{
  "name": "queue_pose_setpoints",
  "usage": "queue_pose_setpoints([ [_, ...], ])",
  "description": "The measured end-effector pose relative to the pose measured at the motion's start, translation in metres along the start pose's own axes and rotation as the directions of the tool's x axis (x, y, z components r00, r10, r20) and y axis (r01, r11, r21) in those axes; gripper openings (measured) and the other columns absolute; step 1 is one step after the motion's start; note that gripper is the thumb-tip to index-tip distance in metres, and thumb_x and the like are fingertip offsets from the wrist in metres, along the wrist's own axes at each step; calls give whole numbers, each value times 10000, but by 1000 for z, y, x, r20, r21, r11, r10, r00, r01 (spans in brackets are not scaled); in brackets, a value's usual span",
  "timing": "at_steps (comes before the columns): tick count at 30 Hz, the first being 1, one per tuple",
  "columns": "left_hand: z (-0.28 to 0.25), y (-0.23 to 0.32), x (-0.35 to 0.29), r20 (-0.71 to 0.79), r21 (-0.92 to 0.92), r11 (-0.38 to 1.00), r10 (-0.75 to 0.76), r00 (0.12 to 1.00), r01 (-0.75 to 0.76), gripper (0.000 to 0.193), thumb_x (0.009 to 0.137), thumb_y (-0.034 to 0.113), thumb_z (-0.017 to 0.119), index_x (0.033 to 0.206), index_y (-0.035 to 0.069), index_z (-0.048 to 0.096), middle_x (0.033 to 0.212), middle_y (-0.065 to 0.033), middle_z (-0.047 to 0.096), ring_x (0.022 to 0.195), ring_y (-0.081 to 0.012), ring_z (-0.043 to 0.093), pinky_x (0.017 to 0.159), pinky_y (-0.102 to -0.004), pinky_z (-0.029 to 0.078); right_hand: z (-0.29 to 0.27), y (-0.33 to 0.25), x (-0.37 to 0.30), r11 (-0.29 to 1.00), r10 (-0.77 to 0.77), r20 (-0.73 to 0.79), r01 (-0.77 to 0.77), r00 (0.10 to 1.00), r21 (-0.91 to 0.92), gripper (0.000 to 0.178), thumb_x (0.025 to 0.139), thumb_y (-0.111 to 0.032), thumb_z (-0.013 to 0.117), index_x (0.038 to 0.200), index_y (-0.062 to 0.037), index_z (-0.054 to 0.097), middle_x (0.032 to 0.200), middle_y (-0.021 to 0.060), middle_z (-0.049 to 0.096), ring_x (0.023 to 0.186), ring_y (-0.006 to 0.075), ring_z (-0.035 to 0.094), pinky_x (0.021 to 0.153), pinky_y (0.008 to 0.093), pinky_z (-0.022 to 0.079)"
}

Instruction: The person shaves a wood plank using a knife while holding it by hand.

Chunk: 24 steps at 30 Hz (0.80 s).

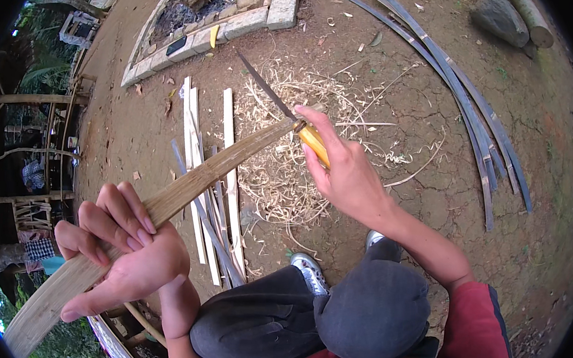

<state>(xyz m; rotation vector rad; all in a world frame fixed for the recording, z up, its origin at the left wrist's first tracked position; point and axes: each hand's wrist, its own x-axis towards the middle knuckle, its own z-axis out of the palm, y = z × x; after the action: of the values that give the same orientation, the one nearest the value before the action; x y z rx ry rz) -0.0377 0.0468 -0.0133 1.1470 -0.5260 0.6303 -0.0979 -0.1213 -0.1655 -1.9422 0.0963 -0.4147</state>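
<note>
Over cracked dirt ground (442, 206) strewn with curled shavings (278, 186), a long bamboo strip (204, 176) slants up rightward, gripped by the left hand (151, 262); the right hand (348, 177) clasps a yellow-handled knife (283, 107) at the strip's far end.

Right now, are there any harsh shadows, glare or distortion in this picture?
Head view: soft daylight, no harsh shadows on the ground; head view: washed-out brightness through foliage at far left; head view: fisheye bending, black surround, dark strips looking bowed; head view: knife blade reads fairly sharp.
</note>
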Motion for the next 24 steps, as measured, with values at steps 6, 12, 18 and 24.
queue_pose_setpoints([
  [6,8,3,-2,-26,99,995,21,999,-18,771,773,913,325,671,151,263,526,2,215,452,-107,202,393,-227,191,-4,5,-4,971,-231,-97,224,968,-84,524,928,-16,579,1427,-95,441,793,151,646,600,238,633,504,361,512],
  [12,14,-4,-3,-52,119,993,14,999,-8,778,770,918,319,669,149,260,514,2,219,441,-104,189,389,-221,190,33,56,-32,980,-179,-38,174,983,-95,581,903,3,608,1450,-109,446,764,91,604,551,150,557,454,277,503],
  [18,20,-1,-4,-67,219,975,42,997,-27,785,761,925,315,669,147,254,522,4,203,458,-101,194,384,-225,175,5,13,-11,955,-293,-128,285,948,-81,524,905,2,606,1412,-68,492,721,79,570,551,159,561,444,309,503],
  [24,38,-2,2,-65,179,984,11,998,1,807,738,942,317,672,141,252,532,2,202,467,-104,194,390,-229,178,24,60,-13,984,-115,-22,110,993,-141,535,909,12,592,1425,-47,467,728,131,607,567,207,580,499,309,525],
])
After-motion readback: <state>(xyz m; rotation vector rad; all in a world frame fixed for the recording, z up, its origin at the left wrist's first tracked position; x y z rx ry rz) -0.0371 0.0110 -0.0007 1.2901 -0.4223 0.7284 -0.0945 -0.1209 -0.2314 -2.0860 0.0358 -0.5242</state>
